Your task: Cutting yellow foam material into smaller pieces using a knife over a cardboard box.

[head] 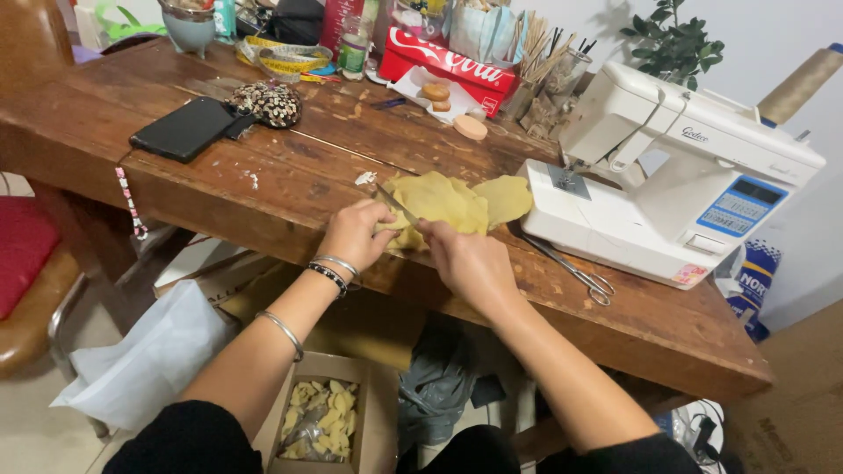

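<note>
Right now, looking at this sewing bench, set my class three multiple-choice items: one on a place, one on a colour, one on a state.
1. Where do the scissors lie?
A. On the table in front of the sewing machine
B. On the phone
C. In the cardboard box on the floor

2. What colour is the fabric under the hands?
A. Red
B. Yellow
C. Blue

3. What are the two hands doing?
A. Both rest in the lap
B. Both are at the fabric at the table edge
C. Both are lifting the phone

Answers:
1 A: the scissors lie on the wooden table just in front of the white sewing machine.
2 B: the piece is plainly yellow.
3 B: the left hand and right hand both touch the fabric; the black phone lies untouched.
</note>
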